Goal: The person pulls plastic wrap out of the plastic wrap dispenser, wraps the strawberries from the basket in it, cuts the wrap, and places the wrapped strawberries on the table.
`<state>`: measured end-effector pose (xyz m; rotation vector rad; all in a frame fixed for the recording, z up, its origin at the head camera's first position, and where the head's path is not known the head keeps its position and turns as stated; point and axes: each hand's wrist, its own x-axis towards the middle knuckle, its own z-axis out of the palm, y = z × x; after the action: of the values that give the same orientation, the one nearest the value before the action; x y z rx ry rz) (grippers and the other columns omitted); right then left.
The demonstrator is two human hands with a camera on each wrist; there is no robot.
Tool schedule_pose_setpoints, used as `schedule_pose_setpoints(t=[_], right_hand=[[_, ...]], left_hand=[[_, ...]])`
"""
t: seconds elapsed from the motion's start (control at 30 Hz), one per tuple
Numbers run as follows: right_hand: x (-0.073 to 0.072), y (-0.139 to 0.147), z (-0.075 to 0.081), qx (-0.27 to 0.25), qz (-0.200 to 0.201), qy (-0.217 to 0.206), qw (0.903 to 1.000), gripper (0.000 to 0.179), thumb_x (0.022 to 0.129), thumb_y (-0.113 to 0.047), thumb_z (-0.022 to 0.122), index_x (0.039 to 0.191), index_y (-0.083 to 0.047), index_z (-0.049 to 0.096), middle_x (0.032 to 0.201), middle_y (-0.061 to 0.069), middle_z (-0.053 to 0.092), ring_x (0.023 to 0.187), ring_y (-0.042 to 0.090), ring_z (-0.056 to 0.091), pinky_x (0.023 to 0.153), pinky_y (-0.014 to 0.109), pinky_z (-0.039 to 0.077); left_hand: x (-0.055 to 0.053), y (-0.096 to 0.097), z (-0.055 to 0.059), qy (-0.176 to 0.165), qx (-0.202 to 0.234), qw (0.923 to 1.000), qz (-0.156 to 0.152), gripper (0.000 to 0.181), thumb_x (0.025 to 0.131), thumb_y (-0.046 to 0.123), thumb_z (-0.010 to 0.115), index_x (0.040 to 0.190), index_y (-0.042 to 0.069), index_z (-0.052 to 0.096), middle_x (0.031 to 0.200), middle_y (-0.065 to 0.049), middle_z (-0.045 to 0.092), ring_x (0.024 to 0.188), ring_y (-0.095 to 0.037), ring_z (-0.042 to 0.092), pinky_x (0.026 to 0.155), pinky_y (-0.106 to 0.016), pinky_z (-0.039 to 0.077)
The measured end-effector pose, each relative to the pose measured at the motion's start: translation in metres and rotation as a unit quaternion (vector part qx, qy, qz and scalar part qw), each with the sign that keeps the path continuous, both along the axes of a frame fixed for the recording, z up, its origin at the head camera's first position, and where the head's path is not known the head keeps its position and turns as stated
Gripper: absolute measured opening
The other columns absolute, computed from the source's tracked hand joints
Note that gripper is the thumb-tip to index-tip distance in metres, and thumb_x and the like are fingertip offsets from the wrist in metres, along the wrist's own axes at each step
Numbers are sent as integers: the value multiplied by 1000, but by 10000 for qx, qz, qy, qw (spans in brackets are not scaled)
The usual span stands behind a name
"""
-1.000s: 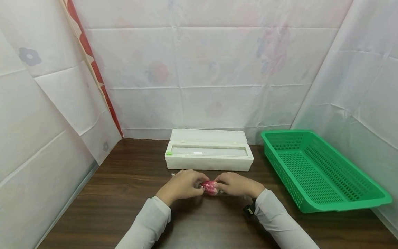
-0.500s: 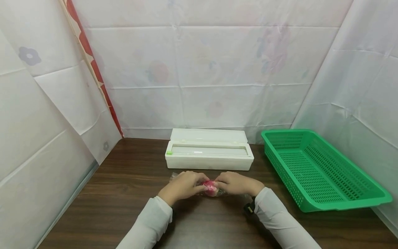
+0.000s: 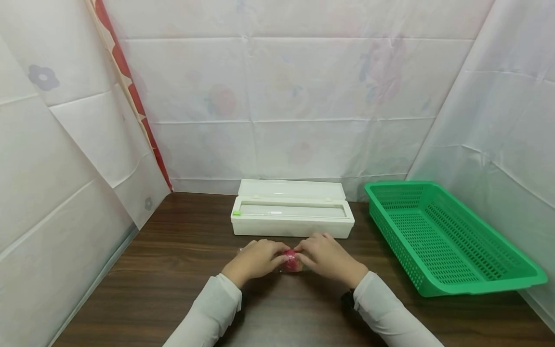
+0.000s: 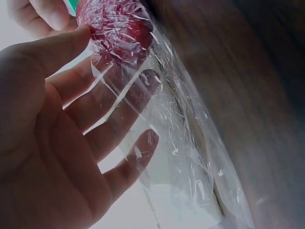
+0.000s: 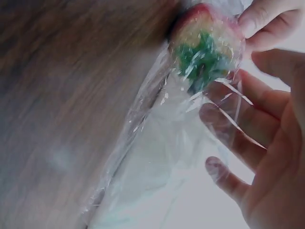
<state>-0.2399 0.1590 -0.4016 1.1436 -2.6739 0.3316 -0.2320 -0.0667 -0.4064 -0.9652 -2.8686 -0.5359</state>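
Note:
A strawberry [image 5: 202,52] wrapped in clear cling film [image 4: 186,138] lies on the table before me. Its red body [image 4: 119,28] shows in the left wrist view, its green leaves in the right wrist view. My left hand [image 3: 257,260] pinches the wrapped strawberry, thumb tip on its edge and the other fingers behind the film. My right hand [image 3: 327,258] is beside the strawberry's right side. In the right wrist view its thumb stands a little apart from the fruit, and its fairly straight fingers lie behind the loose film.
Just beyond my hands stands a long white cling film dispenser [image 3: 292,227], lid raised, with a small green slider [image 3: 236,213]. To the right is a green perforated basket [image 3: 403,250]. Patterned white sheets [image 3: 282,96] surround the brown wooden table [image 3: 182,289].
My right hand has risen slightly and shifted left, its fingers moving off the fruit's right end. My left hand keeps its pinch, nearly still. The strawberry's red part has turned a little.

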Motion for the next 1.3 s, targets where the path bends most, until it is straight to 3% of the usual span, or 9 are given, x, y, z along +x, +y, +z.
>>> schedule_pose_setpoints(t=[0.27, 0.5, 0.87, 1.17, 1.3], right_hand=[[5, 3, 1, 404, -52, -122, 9991, 51, 84, -42, 81, 122, -10, 69, 111, -1, 70, 102, 21, 59, 91, 44, 46], [2, 2, -2, 285, -49, -217, 9993, 49, 85, -36, 81, 122, -7, 68, 114, 3, 70, 103, 23, 59, 88, 44, 47], [-6, 1, -4, 227, -158, -1004, 9946, 46, 92, -34, 72, 129, -7, 65, 115, 5, 69, 100, 24, 58, 88, 47, 47], [-8, -6, -7, 385, -294, -1107, 9927, 40, 94, -35, 60, 125, -10, 68, 117, 0, 69, 98, 21, 57, 85, 44, 47], [-8, -8, -7, 405, -364, -1173, 9916, 39, 94, -35, 59, 123, -11, 68, 115, -1, 68, 99, 21, 57, 86, 44, 47]], left_hand=[[2, 0, -1, 108, -83, 9991, 402, 29, 100, 36, 61, 123, 19, 68, 106, 1, 74, 99, -20, 70, 83, -46, 49], [3, 3, -2, 314, -317, 9971, 613, 24, 99, 35, 64, 119, 23, 68, 101, 2, 74, 96, -20, 69, 78, -43, 50], [2, 5, -2, 23, -415, 9971, 638, 29, 101, 29, 61, 127, 17, 69, 111, -2, 73, 103, -25, 67, 81, -47, 51], [6, 5, -7, -256, -718, 9943, 741, 35, 106, 29, 51, 133, 13, 66, 129, -4, 66, 116, -29, 59, 92, -53, 47], [6, 6, -6, -142, -674, 9943, 815, 33, 104, 28, 53, 130, 13, 67, 129, -4, 66, 117, -27, 59, 91, -52, 47]])
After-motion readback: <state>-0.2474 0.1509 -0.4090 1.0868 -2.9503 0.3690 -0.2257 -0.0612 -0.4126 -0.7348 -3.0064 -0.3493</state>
